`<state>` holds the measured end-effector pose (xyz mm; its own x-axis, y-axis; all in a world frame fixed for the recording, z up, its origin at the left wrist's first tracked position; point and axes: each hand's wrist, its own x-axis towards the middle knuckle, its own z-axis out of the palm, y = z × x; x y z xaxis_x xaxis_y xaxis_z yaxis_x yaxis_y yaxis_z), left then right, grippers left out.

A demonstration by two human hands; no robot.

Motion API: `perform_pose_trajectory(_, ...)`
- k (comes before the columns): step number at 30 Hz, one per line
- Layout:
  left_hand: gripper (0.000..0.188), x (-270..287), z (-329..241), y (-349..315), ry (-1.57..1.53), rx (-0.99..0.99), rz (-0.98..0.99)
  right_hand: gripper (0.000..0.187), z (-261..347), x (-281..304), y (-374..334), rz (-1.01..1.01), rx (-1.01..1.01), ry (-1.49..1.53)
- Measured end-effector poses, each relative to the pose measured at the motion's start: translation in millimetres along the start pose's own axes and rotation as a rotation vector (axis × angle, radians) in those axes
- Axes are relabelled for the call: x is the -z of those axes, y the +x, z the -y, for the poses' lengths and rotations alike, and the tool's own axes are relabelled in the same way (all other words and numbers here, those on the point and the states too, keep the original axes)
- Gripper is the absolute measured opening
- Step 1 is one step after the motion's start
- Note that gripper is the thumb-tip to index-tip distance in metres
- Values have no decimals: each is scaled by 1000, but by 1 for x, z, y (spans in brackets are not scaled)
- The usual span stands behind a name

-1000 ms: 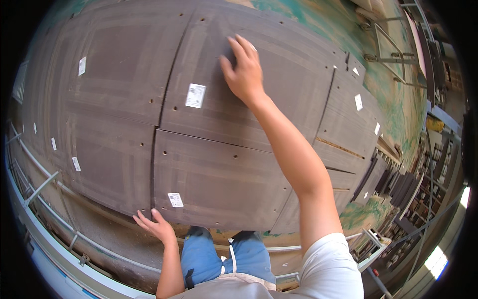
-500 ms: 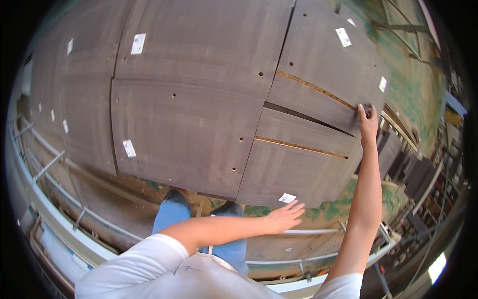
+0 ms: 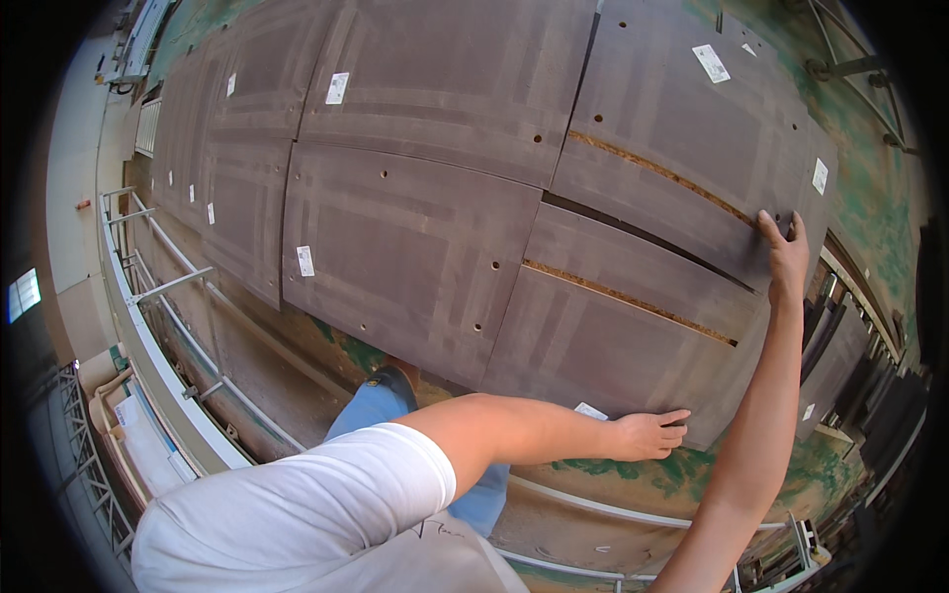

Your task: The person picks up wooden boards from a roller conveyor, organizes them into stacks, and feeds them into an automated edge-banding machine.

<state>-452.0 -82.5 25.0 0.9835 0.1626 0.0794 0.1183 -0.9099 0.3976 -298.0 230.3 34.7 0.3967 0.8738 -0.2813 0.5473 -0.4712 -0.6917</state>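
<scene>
Large flat brown-grey boards lie side by side in front of me. My right hand [image 3: 788, 259] rests near the right edge of the far right board [image 3: 682, 99], thumb and fingers spread on its face. That board has a long groove [image 3: 662, 174] showing raw chipboard. Closer to me is a similar grooved board [image 3: 603, 346], parted from the far one by a dark wedge-shaped gap [image 3: 652, 237]. At this board's near edge lies my left hand [image 3: 647, 436], fingers stretched out over the edge; whether its thumb is under the board is hidden.
More boards with small holes and white labels [image 3: 305, 261] extend leftward, one being the near middle board [image 3: 395, 237]. A metal rail [image 3: 168, 366] curves along the near side. Dark stacked boards [image 3: 860, 366] stand at the right. Worn green floor [image 3: 870, 217] shows beyond.
My left hand has moved right and reached the near board's front edge. The right hand stays at the far board's right side. The whole view has shifted, with the boards appearing further right.
</scene>
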Motion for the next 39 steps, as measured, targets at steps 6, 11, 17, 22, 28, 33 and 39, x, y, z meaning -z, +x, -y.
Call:
perform_pose_trajectory(6, 28, -4, -6, 3, -49, 76, -15, 88, -13, 1, 16, 13, -23, 31)
perform_pose_trajectory(11, 31, -6, -16, 13, -106, 79, 36, 87, -52, 17, 29, 16, -38, 46)
perform_pose_trajectory(17, 31, -17, -16, 14, -69, 91, 70, 85, -30, 6, 14, 64, -103, 27)
perform_pose_trajectory(22, 30, -9, -14, 15, -63, 61, 73, 80, -45, 19, 20, 98, -109, 71)
perform_pose_trajectory(28, 26, -26, -9, 16, -90, 9, 14, 71, -57, 17, 23, 153, -30, 159)
perform_pose_trajectory(33, 26, -32, -10, 12, -110, -6, -81, 66, -73, 27, 25, 151, 43, 196)
perform_pose_trajectory(39, 31, -29, -7, 11, -93, -56, 52, 62, -63, 32, 11, 240, -20, 150)
